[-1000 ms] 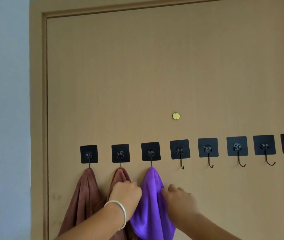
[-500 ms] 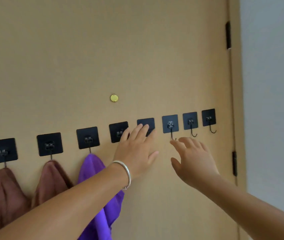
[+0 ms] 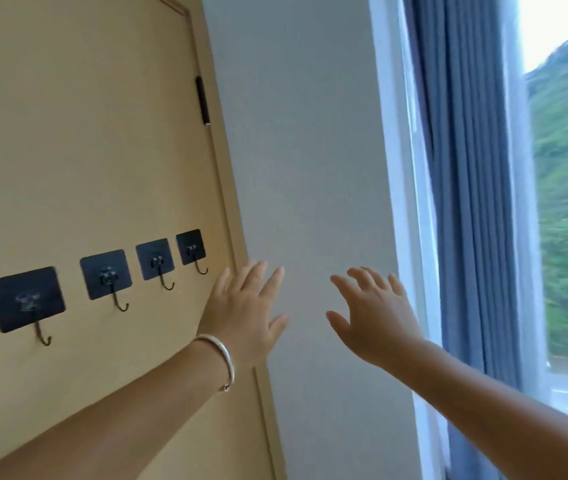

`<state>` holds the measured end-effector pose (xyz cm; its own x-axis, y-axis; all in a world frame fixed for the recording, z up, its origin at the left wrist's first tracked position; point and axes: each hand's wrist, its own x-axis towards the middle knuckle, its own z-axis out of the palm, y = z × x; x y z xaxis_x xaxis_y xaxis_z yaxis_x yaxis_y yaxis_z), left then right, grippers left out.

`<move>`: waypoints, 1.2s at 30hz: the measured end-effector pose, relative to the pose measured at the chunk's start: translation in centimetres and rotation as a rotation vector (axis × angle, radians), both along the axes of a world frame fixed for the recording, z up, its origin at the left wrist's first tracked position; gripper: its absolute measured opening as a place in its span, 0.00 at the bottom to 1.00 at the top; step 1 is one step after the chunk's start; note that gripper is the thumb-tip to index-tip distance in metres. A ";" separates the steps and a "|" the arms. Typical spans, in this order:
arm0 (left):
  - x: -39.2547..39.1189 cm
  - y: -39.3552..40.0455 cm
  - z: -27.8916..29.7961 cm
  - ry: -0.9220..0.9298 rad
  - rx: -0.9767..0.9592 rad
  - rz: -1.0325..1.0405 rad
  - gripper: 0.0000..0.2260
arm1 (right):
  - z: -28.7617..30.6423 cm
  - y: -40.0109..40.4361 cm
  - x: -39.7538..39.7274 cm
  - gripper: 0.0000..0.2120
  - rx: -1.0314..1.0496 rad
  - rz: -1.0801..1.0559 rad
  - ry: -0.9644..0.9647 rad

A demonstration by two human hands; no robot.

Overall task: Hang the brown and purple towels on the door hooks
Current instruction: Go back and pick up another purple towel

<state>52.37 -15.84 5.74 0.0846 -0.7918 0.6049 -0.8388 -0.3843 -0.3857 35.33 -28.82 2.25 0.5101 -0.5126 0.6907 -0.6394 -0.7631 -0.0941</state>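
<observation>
Left hand and right hand are held up with fingers spread, nothing gripped, just beside the door. Four bare hooks are seen; no towel is in view. The next towel should probably be located first, then looped fully over a free hook.
</observation>
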 end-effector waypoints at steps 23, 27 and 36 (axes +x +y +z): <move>-49.7 -9.6 -5.9 0.143 0.144 -1.212 0.32 | -4.0 16.4 -50.5 0.25 0.097 -1.267 0.102; -60.8 -7.9 -7.0 0.147 0.182 -1.374 0.32 | -4.3 20.8 -59.1 0.25 0.128 -1.443 0.101; -81.5 -3.1 -8.6 0.134 0.225 -1.673 0.31 | -5.7 29.9 -74.9 0.25 0.155 -1.725 0.045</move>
